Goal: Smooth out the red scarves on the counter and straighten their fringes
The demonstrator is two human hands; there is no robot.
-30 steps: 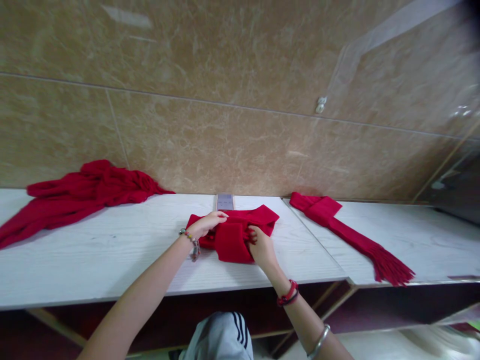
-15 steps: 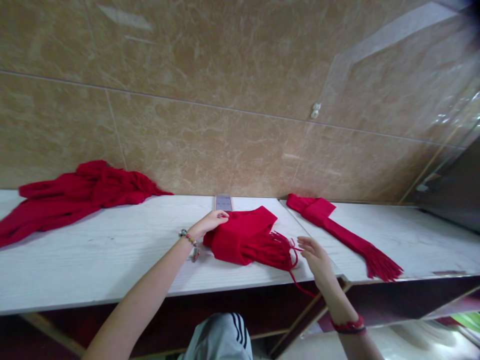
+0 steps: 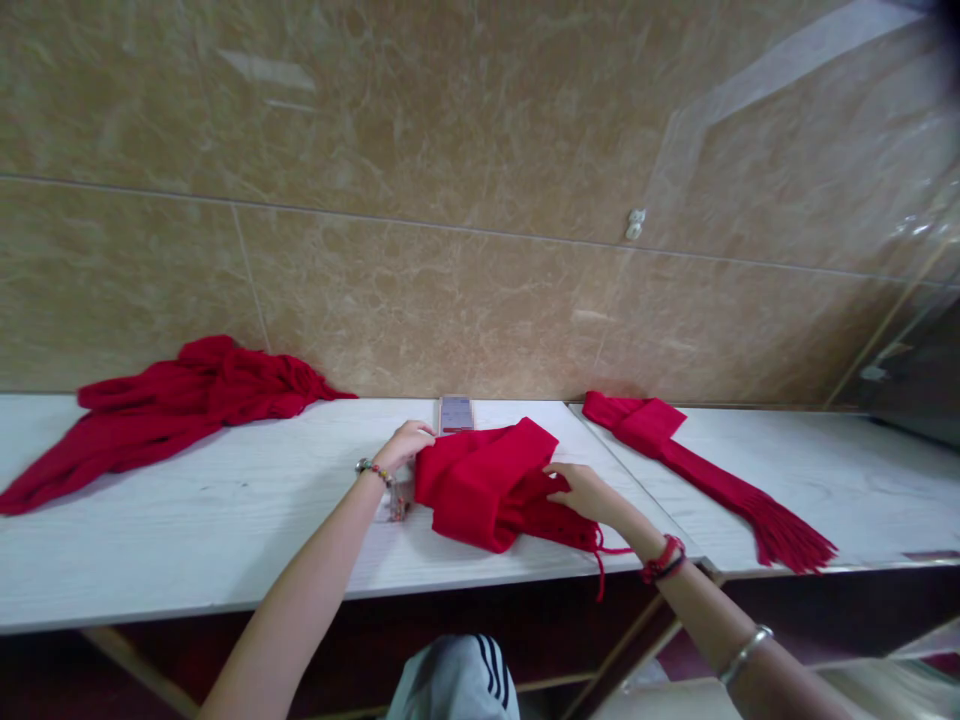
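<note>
Folded red scarf [image 3: 480,480] sits dead centre on the white table [image 3: 225,530], near its front edge. Left hand [image 3: 405,446] is at the scarf's 9 o'clock edge, fingers bent down onto the fabric; whether they pinch it, I cannot tell. Right hand [image 3: 583,492] comes in from 4 o'clock, fingers loosely stretched and lying on the cloth just above the fringe [image 3: 581,533], not closed round anything. Strands of that fringe hang over the table's front edge. At 12 o'clock from the scarf, a small phone [image 3: 455,413] lies by the tiled wall [image 3: 480,200]. At 10 o'clock, a loose heap of red scarves [image 3: 172,408]. At 3 o'clock, another scarf [image 3: 697,468] is stretched out on the neighbouring table [image 3: 862,490].
</note>
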